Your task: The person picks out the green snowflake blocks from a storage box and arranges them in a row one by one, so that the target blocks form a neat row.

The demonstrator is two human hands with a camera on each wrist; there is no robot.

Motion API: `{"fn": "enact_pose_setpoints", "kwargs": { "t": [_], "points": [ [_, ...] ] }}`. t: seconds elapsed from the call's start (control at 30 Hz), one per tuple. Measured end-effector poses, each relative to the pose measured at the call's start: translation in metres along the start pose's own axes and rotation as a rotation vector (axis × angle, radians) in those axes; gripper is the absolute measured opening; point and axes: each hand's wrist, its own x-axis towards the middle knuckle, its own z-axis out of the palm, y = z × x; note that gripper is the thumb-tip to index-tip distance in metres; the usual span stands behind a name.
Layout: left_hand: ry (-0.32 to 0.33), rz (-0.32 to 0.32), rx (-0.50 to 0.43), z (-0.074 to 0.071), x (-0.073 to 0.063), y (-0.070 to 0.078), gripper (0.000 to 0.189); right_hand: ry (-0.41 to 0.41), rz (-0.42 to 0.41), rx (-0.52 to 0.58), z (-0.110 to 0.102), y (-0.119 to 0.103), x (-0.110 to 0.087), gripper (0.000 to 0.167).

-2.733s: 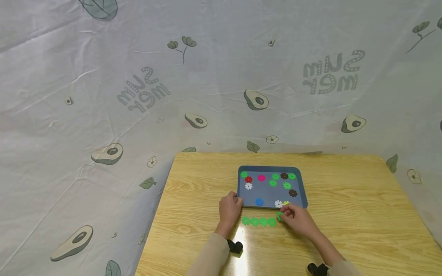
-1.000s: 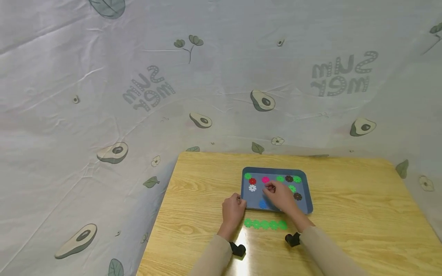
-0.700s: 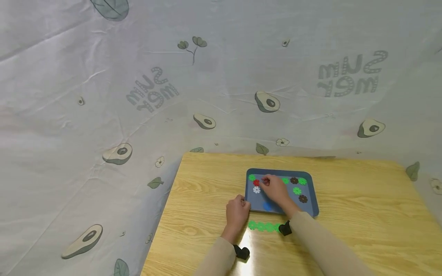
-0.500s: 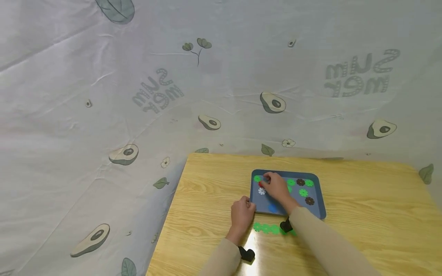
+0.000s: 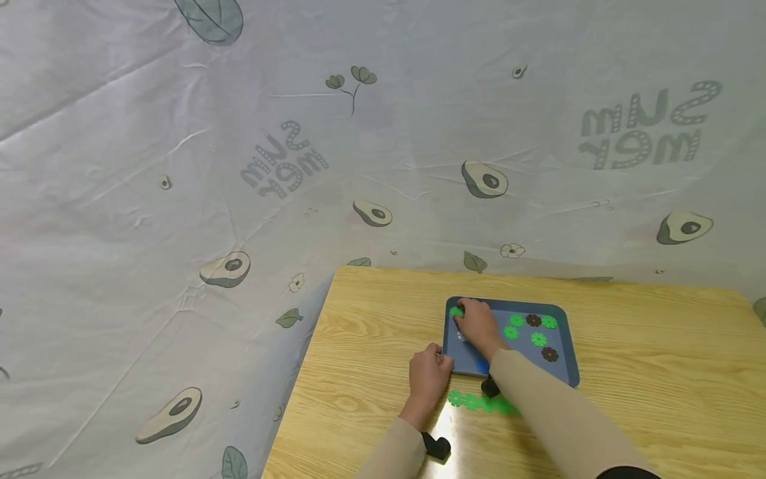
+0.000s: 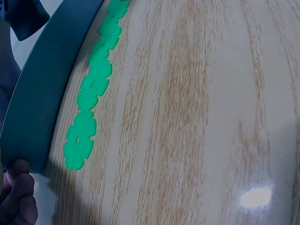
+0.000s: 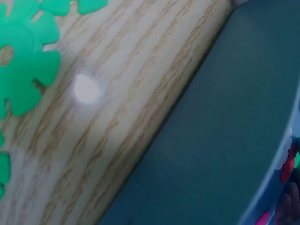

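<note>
My left hand [image 5: 429, 376] grips the front left corner of a blue-grey tray [image 5: 522, 347]; its curled fingers [image 6: 21, 197] meet the tray wall in the left wrist view. Inside the tray at the back left, my right hand [image 5: 479, 324] has its fingertips at a green snowflake disc [image 5: 456, 311]. Whether it pinches that disc is hidden. A white disc [image 5: 461, 336] and a blue disc [image 5: 482, 365] lie partly under the right hand and arm. The right wrist view shows a red disc [image 7: 288, 166] and a pink disc [image 7: 263, 218] beside the fingers.
In front of the tray, several green discs [image 5: 471, 401] form a row on the wooden table [image 5: 371, 319], its right end covered by the right sleeve. More green discs and two brown discs [image 5: 549, 354] lie in the tray's right half. A printed cloth [image 5: 299, 219] hangs behind.
My right hand first put a green disc at the row's right end, then moved into the tray and across to its back left. The left hand stays at the tray corner. The view has shifted.
</note>
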Motion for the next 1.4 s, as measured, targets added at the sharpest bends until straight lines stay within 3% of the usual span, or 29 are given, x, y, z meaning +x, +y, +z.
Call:
{"fn": "enact_pose_setpoints", "kwargs": {
  "t": [0.2, 0.4, 0.7, 1.07, 1.23, 1.4],
  "points": [
    [0.002, 0.0, 0.009, 0.0, 0.001, -0.002, 0.007, -0.026, 0.044, -0.028, -0.003, -0.007, 0.002, 0.038],
    [-0.001, -0.001, 0.007, 0.0, 0.001, -0.002, 0.006, -0.137, 0.111, -0.102, -0.006, -0.012, 0.004, 0.039],
    [0.006, -0.005, -0.007, -0.001, -0.001, 0.0, 0.006, -0.175, 0.112, -0.092, -0.01, -0.015, 0.0, 0.036],
    [0.023, 0.024, 0.013, 0.002, -0.001, -0.006, 0.007, -0.014, -0.002, 0.102, -0.018, -0.013, -0.018, 0.019],
    [-0.012, -0.012, 0.008, 0.001, 0.0, -0.006, 0.008, 0.022, -0.041, 0.201, -0.034, -0.015, -0.041, 0.019],
    [-0.021, -0.026, -0.009, 0.002, 0.0, -0.005, 0.007, 0.046, -0.051, 0.267, -0.054, -0.004, -0.073, 0.019]
  ]
}}
